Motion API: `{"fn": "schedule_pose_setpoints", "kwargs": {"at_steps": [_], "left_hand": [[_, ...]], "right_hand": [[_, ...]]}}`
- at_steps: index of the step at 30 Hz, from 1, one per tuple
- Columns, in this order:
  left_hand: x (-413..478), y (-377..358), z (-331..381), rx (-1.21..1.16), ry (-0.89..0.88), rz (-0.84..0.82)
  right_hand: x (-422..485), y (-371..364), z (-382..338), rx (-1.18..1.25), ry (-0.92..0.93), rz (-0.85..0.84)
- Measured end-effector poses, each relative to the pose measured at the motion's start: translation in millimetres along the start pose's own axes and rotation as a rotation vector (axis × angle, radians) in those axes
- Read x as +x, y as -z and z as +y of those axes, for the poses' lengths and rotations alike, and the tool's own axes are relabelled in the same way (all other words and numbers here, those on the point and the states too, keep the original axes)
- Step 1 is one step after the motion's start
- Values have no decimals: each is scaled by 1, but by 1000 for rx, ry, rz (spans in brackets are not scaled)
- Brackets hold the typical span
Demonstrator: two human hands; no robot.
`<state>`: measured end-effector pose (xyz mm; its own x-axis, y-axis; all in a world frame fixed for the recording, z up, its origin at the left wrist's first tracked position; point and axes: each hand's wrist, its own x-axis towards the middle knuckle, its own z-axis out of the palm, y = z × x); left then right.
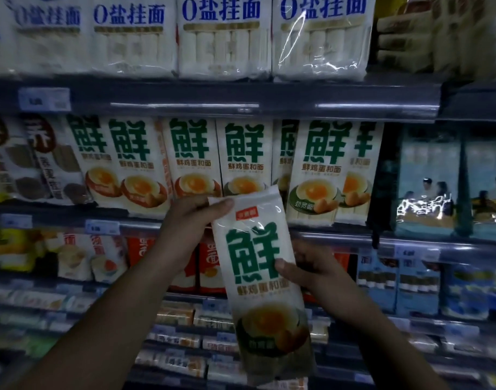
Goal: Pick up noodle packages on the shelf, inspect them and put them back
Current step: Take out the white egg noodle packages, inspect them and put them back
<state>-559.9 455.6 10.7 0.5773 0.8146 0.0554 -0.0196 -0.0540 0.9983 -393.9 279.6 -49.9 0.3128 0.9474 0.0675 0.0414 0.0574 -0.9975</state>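
Both hands grip noodle package (258,271), left hand (190,220) topmost, right hand (311,266) midway

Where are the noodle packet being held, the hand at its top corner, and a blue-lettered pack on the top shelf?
held noodle packet (251,249): head view, on its big green character.
left hand (185,223): head view, back of the hand.
blue-lettered pack (223,45): head view, on its clear noodle window.

4 blue-print noodle pkgs (224,38), approx 7 green-print pkgs (244,153) shelved (overlapping, count unsure), plus 1 held pkg (249,249).
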Motion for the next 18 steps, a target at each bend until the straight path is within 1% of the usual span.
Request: {"fn": "schedule_pose_setpoints", "kwargs": {"at_steps": [3,9,11,12,13,14,16,17,18], "left_hand": [[-10,-5,0,23,19,-3],[-23,-12,-5,-54,122,35],[-26,-15,-10,-123,158,79],[-29,-16,-14,-146,179,70],[-33,-17,-20,-147,197,26],[-39,-19,-27,-120,224,-51],[-55,-27,-39,-3,281,-252],[-62,-30,-43,58,282,-321],[-64,-31,-46,99,253,-333]], "right_hand": [[-12,10,6,70,-2,-28],[-23,24,9,130,-34,-61],[-24,24,7,135,-51,-49],[-23,23,6,140,-54,-26],[-21,22,5,145,-54,5],[-18,21,3,150,-57,49],[-10,17,-3,193,-66,130],[-6,16,-7,228,-68,158],[-1,14,-11,252,-70,178]]}}
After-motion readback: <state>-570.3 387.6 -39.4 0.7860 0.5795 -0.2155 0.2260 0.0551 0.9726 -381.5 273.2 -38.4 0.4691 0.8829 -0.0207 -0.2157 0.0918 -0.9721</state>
